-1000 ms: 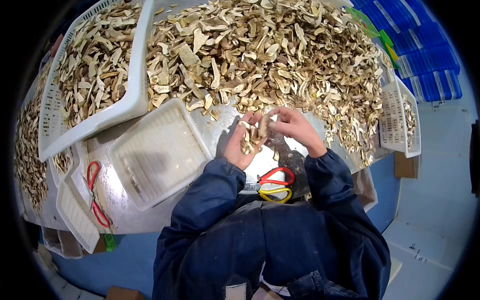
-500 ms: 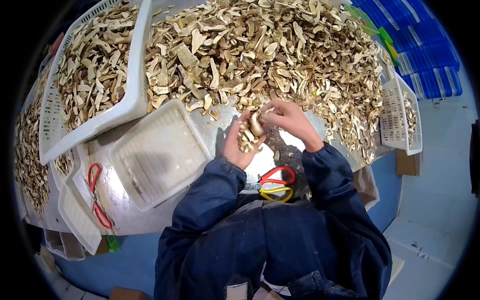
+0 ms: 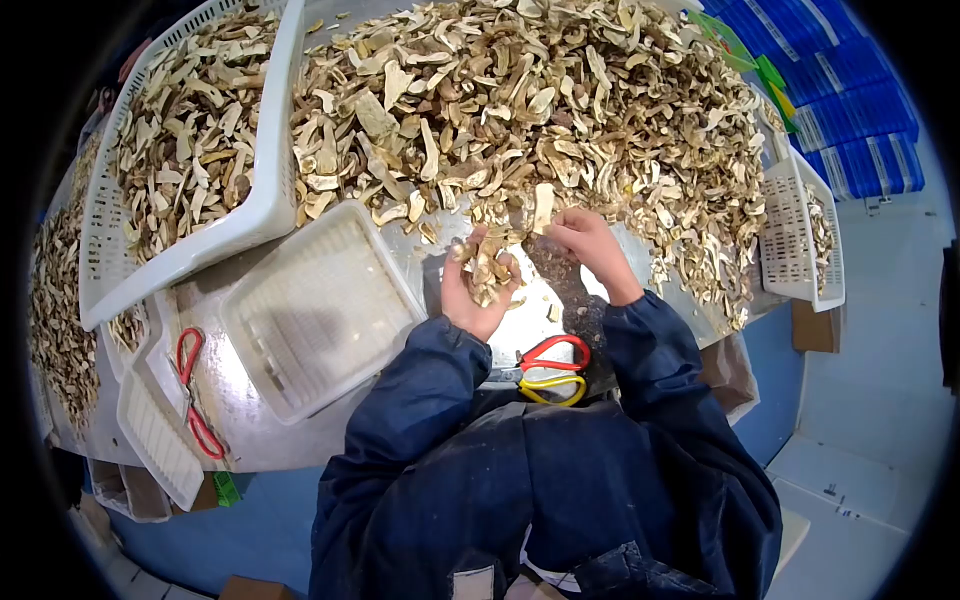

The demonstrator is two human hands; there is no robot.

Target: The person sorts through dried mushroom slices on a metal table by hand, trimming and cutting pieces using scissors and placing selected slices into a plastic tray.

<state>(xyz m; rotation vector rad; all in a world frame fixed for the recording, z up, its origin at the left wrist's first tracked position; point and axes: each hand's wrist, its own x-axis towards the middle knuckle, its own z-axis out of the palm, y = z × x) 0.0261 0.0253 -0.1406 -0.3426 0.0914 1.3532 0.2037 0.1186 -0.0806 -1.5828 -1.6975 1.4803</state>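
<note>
Several dried mushroom slices (image 3: 486, 272) rest in my left hand (image 3: 477, 300), its fingers curled round them. My right hand (image 3: 592, 250) pinches one pale mushroom slice (image 3: 543, 207) between thumb and fingertips, holding it upright in front of the pile. Beyond both hands spreads a large heap of dried mushroom slices (image 3: 520, 110) on the metal table. Close to my body, below the hands, lie scissors with one red and one yellow handle (image 3: 553, 370); their blades are partly hidden.
A shallow white tray (image 3: 322, 310) lies left of my hands. Behind it stands a white basket (image 3: 277, 130) full of slices. Red-handled scissors (image 3: 190, 395) rest at the left. At the right are another white basket (image 3: 790, 235) and stacked blue crates (image 3: 865, 130).
My right hand has moved away from the left and now holds a single pale slice upright. The left hand has opened somewhat around its slices.
</note>
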